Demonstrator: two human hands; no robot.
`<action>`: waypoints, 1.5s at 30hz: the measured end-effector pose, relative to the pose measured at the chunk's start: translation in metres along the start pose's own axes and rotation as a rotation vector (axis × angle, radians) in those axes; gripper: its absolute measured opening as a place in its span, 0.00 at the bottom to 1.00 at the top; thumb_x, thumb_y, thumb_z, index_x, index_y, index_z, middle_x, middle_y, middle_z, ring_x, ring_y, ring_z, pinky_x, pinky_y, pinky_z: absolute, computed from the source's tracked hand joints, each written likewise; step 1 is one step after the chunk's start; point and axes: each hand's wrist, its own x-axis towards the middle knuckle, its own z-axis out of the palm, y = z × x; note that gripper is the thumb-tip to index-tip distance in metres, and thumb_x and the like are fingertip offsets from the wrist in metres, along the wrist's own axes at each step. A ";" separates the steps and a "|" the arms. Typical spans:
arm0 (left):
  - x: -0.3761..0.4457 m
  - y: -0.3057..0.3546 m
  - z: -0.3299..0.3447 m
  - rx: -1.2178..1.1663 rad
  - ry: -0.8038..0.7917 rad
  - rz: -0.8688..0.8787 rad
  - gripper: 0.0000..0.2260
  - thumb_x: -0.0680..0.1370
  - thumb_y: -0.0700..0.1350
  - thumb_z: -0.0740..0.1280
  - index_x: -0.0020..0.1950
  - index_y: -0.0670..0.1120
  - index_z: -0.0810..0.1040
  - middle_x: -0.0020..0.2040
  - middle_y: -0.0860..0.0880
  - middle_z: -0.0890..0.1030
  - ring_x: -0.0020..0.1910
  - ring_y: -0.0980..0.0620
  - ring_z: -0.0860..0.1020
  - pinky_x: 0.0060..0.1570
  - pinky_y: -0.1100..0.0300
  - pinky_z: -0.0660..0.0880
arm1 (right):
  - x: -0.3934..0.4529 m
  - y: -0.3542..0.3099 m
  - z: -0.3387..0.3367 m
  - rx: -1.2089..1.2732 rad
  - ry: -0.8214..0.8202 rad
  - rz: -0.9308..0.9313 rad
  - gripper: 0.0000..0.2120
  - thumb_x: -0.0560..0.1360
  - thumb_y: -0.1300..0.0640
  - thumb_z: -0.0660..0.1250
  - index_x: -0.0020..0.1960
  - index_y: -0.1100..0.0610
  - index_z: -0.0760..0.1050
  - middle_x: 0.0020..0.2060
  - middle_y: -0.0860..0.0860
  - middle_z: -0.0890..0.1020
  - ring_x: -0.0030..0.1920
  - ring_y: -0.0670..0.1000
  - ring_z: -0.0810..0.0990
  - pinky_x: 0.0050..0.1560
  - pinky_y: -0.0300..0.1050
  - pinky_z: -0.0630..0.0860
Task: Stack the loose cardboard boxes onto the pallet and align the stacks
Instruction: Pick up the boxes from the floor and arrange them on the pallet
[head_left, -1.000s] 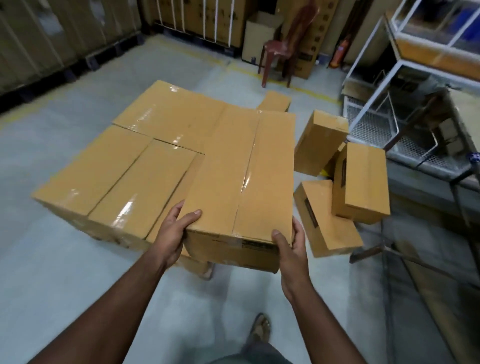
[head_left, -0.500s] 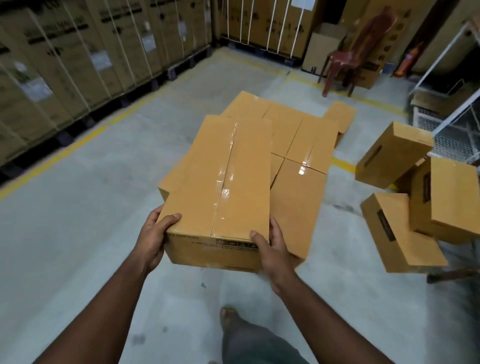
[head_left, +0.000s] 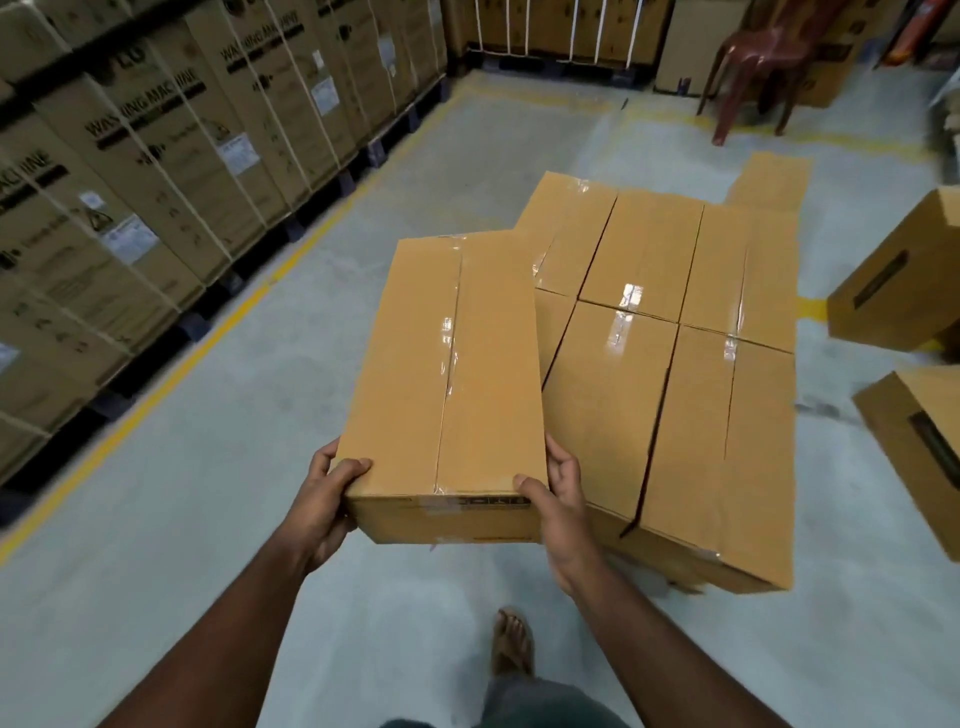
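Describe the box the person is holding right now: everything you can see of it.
The held box is a long, plain brown cardboard carton, sealed with clear glossy tape along the top centre seam and over the near edge. A dark printed strip shows on its near end face. It is held level, long axis pointing away from the person. The left hand grips its near left corner and the right hand its near right corner, thumbs on top. It hangs left of the stacked boxes, overlapping their left edge in view.
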 end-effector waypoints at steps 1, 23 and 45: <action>0.012 0.008 -0.002 0.008 -0.001 -0.009 0.15 0.80 0.45 0.69 0.63 0.61 0.76 0.55 0.52 0.85 0.50 0.47 0.79 0.39 0.52 0.76 | 0.010 -0.004 0.007 0.004 0.010 0.005 0.33 0.68 0.47 0.75 0.70 0.35 0.67 0.63 0.28 0.79 0.63 0.35 0.78 0.61 0.40 0.73; 0.280 0.087 0.012 0.258 -0.505 -0.118 0.23 0.84 0.44 0.66 0.75 0.65 0.69 0.68 0.53 0.80 0.62 0.53 0.81 0.48 0.63 0.80 | 0.171 0.037 0.072 0.051 0.342 0.130 0.34 0.79 0.72 0.65 0.78 0.46 0.63 0.75 0.40 0.71 0.71 0.36 0.72 0.71 0.44 0.70; 0.365 0.041 0.052 0.231 -0.446 -0.541 0.33 0.82 0.70 0.47 0.74 0.53 0.76 0.67 0.42 0.81 0.66 0.38 0.80 0.68 0.36 0.73 | 0.252 0.106 0.018 0.369 0.520 0.544 0.25 0.84 0.35 0.53 0.67 0.47 0.79 0.60 0.52 0.86 0.64 0.55 0.81 0.71 0.62 0.72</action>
